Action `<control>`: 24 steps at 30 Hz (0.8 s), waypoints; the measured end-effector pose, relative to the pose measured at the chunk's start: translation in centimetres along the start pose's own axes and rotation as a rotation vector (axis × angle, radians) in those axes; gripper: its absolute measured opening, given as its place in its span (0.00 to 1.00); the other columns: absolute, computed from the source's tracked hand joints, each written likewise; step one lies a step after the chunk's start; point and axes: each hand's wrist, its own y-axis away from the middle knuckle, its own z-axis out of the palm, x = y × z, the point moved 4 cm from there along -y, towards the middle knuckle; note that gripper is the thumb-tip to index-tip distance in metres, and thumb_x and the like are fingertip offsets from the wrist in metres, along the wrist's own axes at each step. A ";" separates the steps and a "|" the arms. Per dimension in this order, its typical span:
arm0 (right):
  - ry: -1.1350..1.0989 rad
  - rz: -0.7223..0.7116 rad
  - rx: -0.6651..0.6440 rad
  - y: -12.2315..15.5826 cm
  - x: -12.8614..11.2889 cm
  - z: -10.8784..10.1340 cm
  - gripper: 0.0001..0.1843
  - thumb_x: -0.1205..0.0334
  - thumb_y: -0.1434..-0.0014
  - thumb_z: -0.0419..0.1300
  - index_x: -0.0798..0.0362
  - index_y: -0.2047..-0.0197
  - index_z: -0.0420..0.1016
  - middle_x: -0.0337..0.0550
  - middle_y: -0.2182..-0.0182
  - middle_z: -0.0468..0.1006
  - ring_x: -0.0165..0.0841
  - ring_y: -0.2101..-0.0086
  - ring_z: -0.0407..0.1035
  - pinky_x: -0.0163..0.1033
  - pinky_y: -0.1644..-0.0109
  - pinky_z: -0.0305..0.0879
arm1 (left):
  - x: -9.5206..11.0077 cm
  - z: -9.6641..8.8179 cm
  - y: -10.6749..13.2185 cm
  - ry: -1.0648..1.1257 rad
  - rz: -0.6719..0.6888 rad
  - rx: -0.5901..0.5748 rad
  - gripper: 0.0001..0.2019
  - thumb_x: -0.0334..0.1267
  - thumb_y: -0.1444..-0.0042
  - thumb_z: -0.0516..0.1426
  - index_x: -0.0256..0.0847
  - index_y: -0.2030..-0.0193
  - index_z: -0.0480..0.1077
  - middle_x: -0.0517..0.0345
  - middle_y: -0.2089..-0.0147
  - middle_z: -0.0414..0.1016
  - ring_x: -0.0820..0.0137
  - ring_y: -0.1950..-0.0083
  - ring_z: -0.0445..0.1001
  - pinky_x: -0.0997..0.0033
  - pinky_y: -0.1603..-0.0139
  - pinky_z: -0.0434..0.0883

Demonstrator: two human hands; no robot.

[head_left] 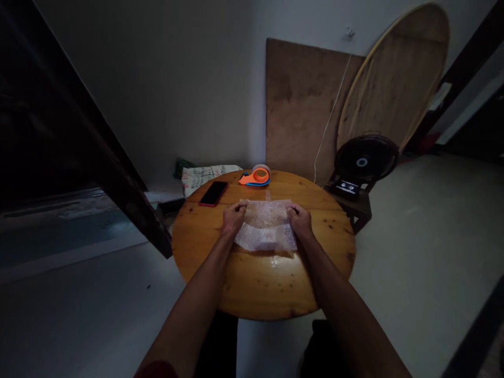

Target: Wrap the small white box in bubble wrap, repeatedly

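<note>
A sheet of clear bubble wrap (pixel 268 214) is spread over the middle of the round wooden table (pixel 263 294). My left hand (pixel 234 216) pinches its left far corner, and my right hand (pixel 300 219) pinches the right far corner. On the near half of the wrap there is a pale, boxy shape (pixel 268 239); whether it lies inside or under the film I cannot tell. Beyond the wrap sits an orange and blue tape dispenser (pixel 258 177) with a roll of tape. To its left lies a dark phone (pixel 213 193) with a red edge.
A black round fan (pixel 366 160) stands on a low stool (pixel 360 206) right of the table. A brown board (pixel 301 105) and a round wooden tabletop (pixel 397 73) lean on the wall. A printed white sack (pixel 205 176) is behind the table.
</note>
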 end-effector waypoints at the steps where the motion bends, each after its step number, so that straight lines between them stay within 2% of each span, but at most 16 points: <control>1: 0.004 0.003 0.008 0.0 0.0 0.0 0.22 0.52 0.50 0.54 0.59 0.62 0.80 0.47 0.67 0.81 0.38 0.66 0.72 0.40 0.60 0.67 | 0.1 0.0 0.0 0.000 -0.007 0.002 0.12 0.30 0.54 0.55 0.38 0.66 0.79 0.57 0.64 0.82 0.67 0.58 0.78 0.70 0.50 0.72; 17: 0.009 0.001 0.027 -0.1 0.5 0.0 0.20 0.52 0.50 0.55 0.55 0.64 0.81 0.44 0.66 0.82 0.39 0.64 0.74 0.40 0.57 0.69 | -0.2 -0.1 -0.2 -0.004 -0.064 0.035 0.11 0.31 0.51 0.55 0.37 0.65 0.79 0.59 0.66 0.81 0.71 0.63 0.77 0.77 0.59 0.72; 24: 0.028 -0.001 0.030 -0.1 0.4 -0.2 0.20 0.53 0.50 0.54 0.56 0.63 0.81 0.46 0.65 0.82 0.40 0.63 0.74 0.42 0.55 0.68 | -0.6 -0.1 -0.4 -0.010 -0.051 0.019 0.11 0.30 0.51 0.55 0.38 0.65 0.79 0.59 0.65 0.81 0.70 0.61 0.78 0.75 0.56 0.73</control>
